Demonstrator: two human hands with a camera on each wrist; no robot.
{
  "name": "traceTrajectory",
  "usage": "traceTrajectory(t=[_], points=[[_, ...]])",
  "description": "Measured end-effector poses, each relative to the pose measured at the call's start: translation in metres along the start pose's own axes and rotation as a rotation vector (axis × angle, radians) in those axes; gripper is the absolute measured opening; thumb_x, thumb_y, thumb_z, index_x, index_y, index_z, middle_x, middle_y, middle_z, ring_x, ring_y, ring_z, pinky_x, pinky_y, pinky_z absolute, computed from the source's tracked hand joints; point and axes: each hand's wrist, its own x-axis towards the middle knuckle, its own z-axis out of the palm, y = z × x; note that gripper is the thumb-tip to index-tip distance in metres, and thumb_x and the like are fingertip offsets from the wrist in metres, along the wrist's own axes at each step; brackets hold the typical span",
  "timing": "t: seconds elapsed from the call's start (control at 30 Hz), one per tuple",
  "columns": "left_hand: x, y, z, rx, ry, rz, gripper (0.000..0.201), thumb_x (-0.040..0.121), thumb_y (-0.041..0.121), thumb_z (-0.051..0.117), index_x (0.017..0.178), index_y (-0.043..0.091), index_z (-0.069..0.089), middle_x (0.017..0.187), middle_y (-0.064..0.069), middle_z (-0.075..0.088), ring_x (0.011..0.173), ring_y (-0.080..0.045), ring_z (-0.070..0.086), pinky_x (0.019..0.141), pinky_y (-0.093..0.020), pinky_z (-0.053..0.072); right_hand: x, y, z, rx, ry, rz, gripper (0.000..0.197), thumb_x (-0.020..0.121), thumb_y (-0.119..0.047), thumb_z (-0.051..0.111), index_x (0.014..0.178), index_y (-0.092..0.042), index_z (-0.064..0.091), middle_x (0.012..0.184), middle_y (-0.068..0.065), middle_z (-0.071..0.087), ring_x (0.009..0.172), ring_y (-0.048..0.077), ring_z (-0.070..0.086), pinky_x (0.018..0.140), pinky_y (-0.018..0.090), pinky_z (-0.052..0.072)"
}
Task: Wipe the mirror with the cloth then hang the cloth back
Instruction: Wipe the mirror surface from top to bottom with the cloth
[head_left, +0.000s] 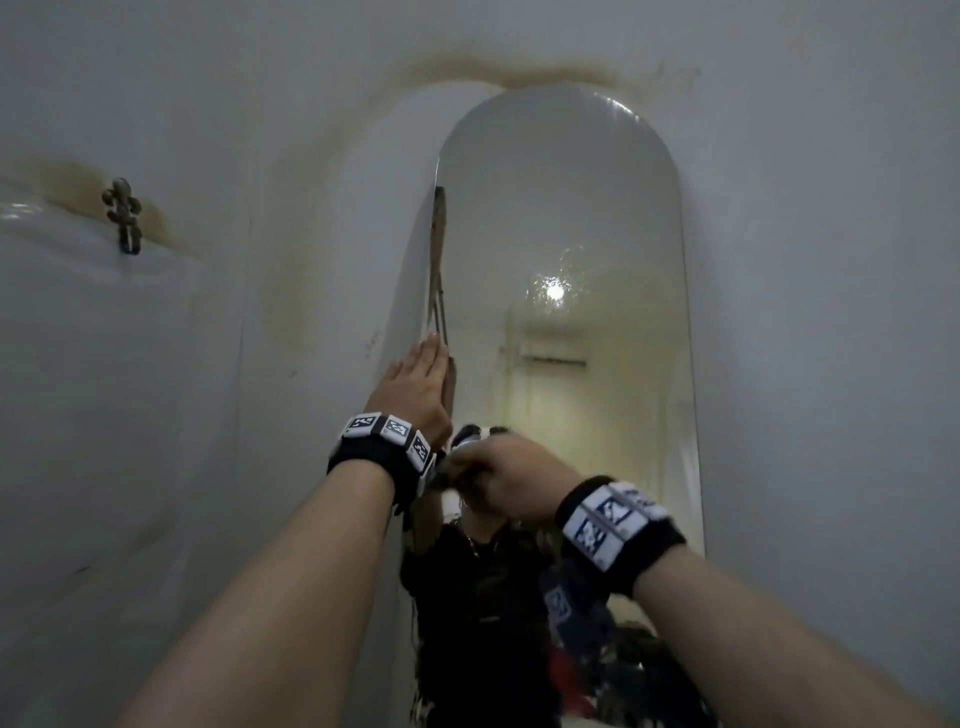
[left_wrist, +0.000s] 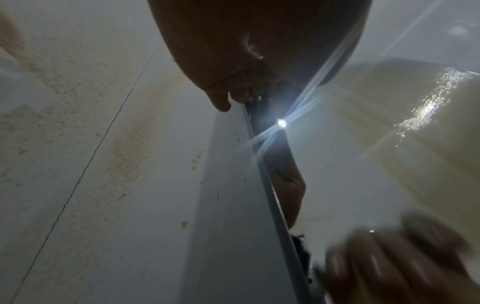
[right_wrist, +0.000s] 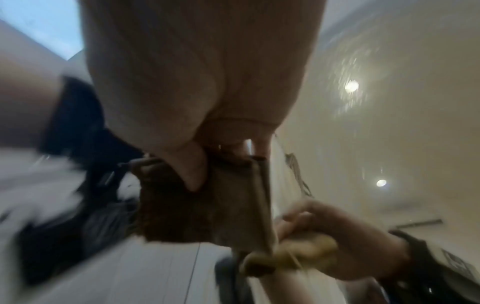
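A tall arched mirror (head_left: 571, 234) hangs on the pale wall. My left hand (head_left: 415, 384) lies flat with straight fingers against the mirror's left edge (left_wrist: 270, 185); in the left wrist view its fingertips (left_wrist: 233, 92) touch that edge. Just below it, my right hand (head_left: 511, 478) grips a brown cloth (right_wrist: 182, 205) and holds it to the glass low on the left side. In the right wrist view the thumb (right_wrist: 192, 170) presses into the cloth. The cloth is mostly hidden behind the fist in the head view.
A metal wall hook (head_left: 123, 215) sits bare on the stained wall (head_left: 311, 260), to the upper left of the mirror. The glass reflects a person in dark clothes, ceiling lights and both hands. My right hand (left_wrist: 389, 263) is blurred in the left wrist view.
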Motion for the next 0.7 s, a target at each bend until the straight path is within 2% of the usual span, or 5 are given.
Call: traceTrajectory(t=[0.1, 0.2, 0.4, 0.5, 0.7], points=[[-0.001, 0.000, 0.003, 0.011, 0.029, -0.006, 0.078, 0.089, 0.017, 0.038, 0.154, 0.013, -0.003, 0.163, -0.002, -0.007, 0.150, -0.017, -0.002, 0.120, -0.034, 0.000, 0.029, 0.018, -0.091, -0.019, 0.400, 0.125, 0.038, 0.088, -0.006, 0.053, 0.114, -0.030, 0.066, 0.100, -0.007, 0.067, 0.095, 0.018, 0.062, 0.071, 0.018, 0.044], [-0.003, 0.003, 0.007, 0.012, 0.093, -0.004, 0.072, 0.093, 0.023, 0.035, 0.155, 0.013, 0.000, 0.163, -0.003, -0.005, 0.150, -0.017, -0.001, 0.120, -0.034, 0.000, 0.065, 0.039, -0.153, -0.215, 0.697, 0.146, 0.048, 0.080, 0.006, 0.049, 0.120, -0.016, 0.065, 0.121, 0.007, 0.066, 0.112, 0.028, 0.059, 0.094, 0.028, 0.044], [0.002, 0.007, 0.014, 0.034, 0.136, -0.013, 0.068, 0.096, 0.026, 0.033, 0.154, 0.009, 0.002, 0.163, -0.008, -0.002, 0.151, -0.021, 0.000, 0.123, -0.038, 0.003, 0.099, 0.071, -0.133, -0.298, 0.406, 0.304, 0.054, 0.087, 0.000, 0.043, 0.133, -0.027, 0.054, 0.147, 0.007, 0.044, 0.134, 0.031, 0.038, 0.113, 0.036, 0.028], [0.004, 0.012, 0.021, -0.006, 0.153, -0.039, 0.062, 0.098, 0.022, 0.028, 0.154, 0.007, 0.007, 0.163, -0.010, 0.002, 0.150, -0.023, 0.003, 0.123, -0.038, 0.005, 0.070, 0.057, -0.085, -0.291, 0.390, 0.270, 0.056, 0.091, 0.000, 0.040, 0.139, -0.028, 0.046, 0.155, -0.002, 0.027, 0.144, 0.026, 0.019, 0.119, 0.041, 0.011], [0.007, 0.017, 0.027, -0.015, 0.160, -0.088, 0.066, 0.095, 0.025, 0.034, 0.153, 0.003, 0.010, 0.162, -0.013, 0.005, 0.150, -0.025, 0.005, 0.123, -0.038, 0.007, -0.010, 0.034, 0.011, -0.268, 0.259, 0.109, 0.052, 0.091, -0.014, 0.045, 0.141, -0.027, 0.043, 0.154, -0.005, 0.030, 0.145, 0.018, 0.018, 0.120, 0.038, 0.001]])
